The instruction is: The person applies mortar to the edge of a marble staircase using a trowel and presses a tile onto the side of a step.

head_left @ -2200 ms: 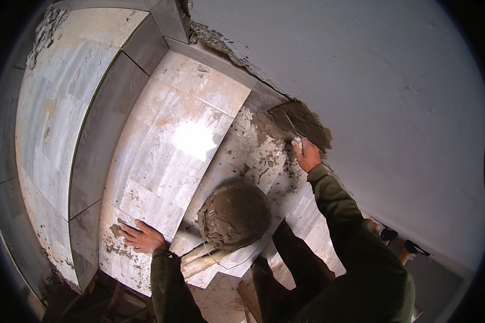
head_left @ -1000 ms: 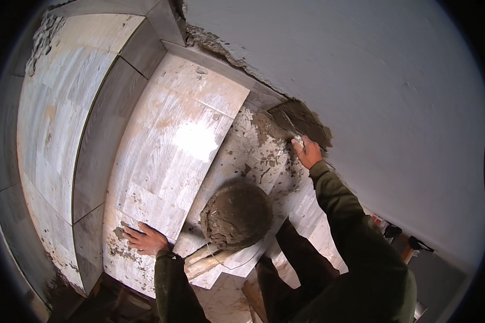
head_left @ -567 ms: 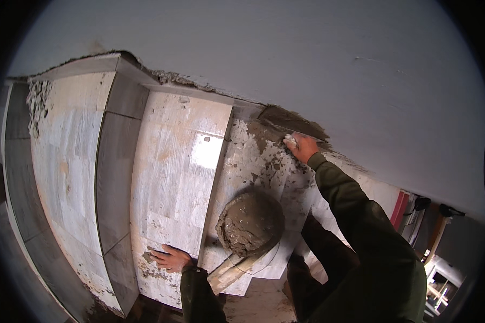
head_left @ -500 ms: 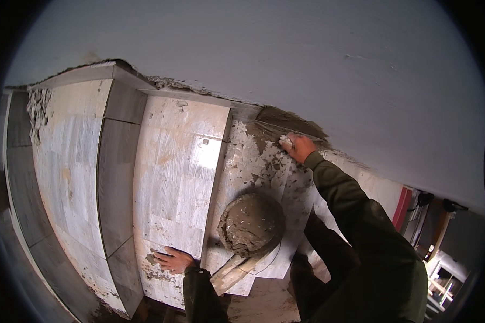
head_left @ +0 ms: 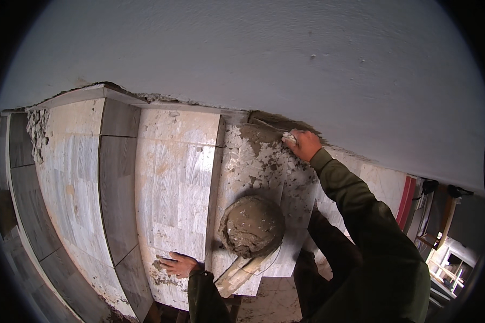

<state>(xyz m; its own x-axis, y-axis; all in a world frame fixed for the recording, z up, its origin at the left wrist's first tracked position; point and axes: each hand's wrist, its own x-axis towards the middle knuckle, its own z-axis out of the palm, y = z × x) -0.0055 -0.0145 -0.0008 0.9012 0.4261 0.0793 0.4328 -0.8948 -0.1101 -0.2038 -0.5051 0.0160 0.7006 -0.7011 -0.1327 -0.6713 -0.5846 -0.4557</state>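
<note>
My right hand (head_left: pixel 304 145) is closed on the whitish, crusted handle of a trowel (head_left: pixel 289 137), whose thin blade lies at a patch of wet grey-brown mortar (head_left: pixel 267 119) along the foot of the wall. Below it, white flakes and lumps cover the step. My left hand (head_left: pixel 179 265) lies with fingers spread on a wood-look tiled step (head_left: pixel 172 199), beside a few mortar smears. Between my hands, a round bucket (head_left: pixel 251 226) heaped with mortar stands on the lower step, with its wire handle hanging down and lengths of wood under or beside it.
A grey wall (head_left: pixel 253 54) fills the upper view, its lower edge broken. More tiled steps (head_left: pixel 70 199) run to the left, with rubble (head_left: pixel 37 132) on one. My legs are at lower right. Beyond them are a red strip (head_left: pixel 406 199), dark objects and a bright opening (head_left: pixel 450 264).
The view has swung, so the wall now spans the top and the steps run more upright. Both hands keep their places on step and trowel; the trowel has shifted only slightly, if at all.
</note>
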